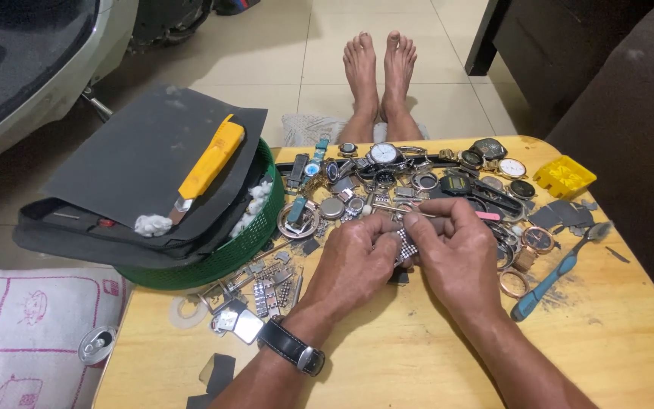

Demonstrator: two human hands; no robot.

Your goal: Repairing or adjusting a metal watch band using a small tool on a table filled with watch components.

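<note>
We hold a piece of metal watch band (406, 248) between both hands, just above the middle of the wooden counter (418, 356). Our left hand (353, 261) is closed around one end of the band, and our right hand (456, 254) pinches the other end, the fingers (418, 221) bent down over it. A thin metal pin or tool (399, 210) seems to stick out to the left from the right fingertips, but it is too small to be sure. The hands are close together and touching, probably because such a small part needs a steady grip from both sides.

Behind the hands many watches (384, 154), cases and loose parts lie spread over the far half of the counter, near enough to pick from. Band links (266, 291) lie in a small group at the left. A toothbrush with a blue handle (558, 276) rests at the right, beside a small yellow box (564, 176) at the corner. At the left edge a green basket (247, 238) carries dark sheets of sandpaper (145, 159), and a yellow cutter knife (207, 167) lies on top, so the flat sheets serve as a kind of shelf. Some white cotton (153, 224) is also there. Our bare feet (380, 64) stretch out on the tiled floor beyond.
</note>
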